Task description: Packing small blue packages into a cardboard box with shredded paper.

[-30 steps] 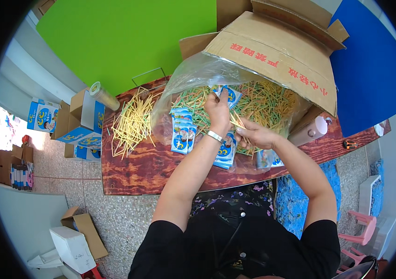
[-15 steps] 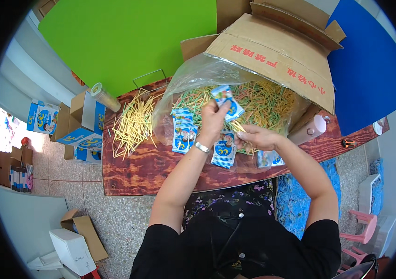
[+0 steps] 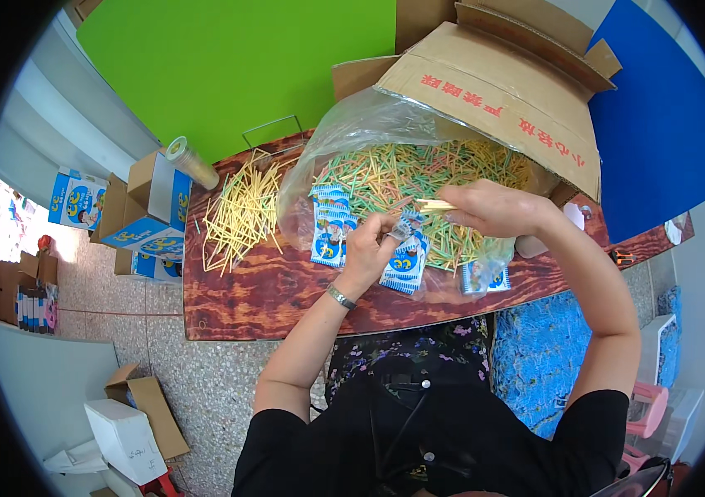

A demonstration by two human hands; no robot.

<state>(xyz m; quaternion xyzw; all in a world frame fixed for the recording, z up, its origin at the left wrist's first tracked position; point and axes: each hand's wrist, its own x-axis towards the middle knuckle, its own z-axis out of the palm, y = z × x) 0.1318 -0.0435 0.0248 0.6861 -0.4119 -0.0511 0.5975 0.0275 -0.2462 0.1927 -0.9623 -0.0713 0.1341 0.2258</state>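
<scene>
My left hand (image 3: 366, 251), with a metal watch on its wrist, is closed on a small blue-and-white packet (image 3: 405, 225), tilted with one end toward the sticks. Up and to its right, my right hand (image 3: 497, 207) pinches a small bundle of thin pale sticks (image 3: 433, 205), their ends close to the packet. I cannot tell whether any stick is inside it. Beneath both hands lies a large heap of yellow, green and pink sticks (image 3: 377, 172) on clear plastic. More packets lie near the left hand: a row (image 3: 332, 232) beside it and a stack (image 3: 403, 269) below.
A cardboard box (image 3: 493, 91) lies on its side behind the heap. To the left are loose yellow sticks (image 3: 241, 215) and a clear jar (image 3: 191, 162). A pink cup (image 3: 573, 217) and packets under plastic (image 3: 485, 277) are at right, on the reddish wooden table (image 3: 236, 311).
My left hand has come down and turned the packet from upright to tilted. My right hand has risen, lifting the sticks to the packet's upper right.
</scene>
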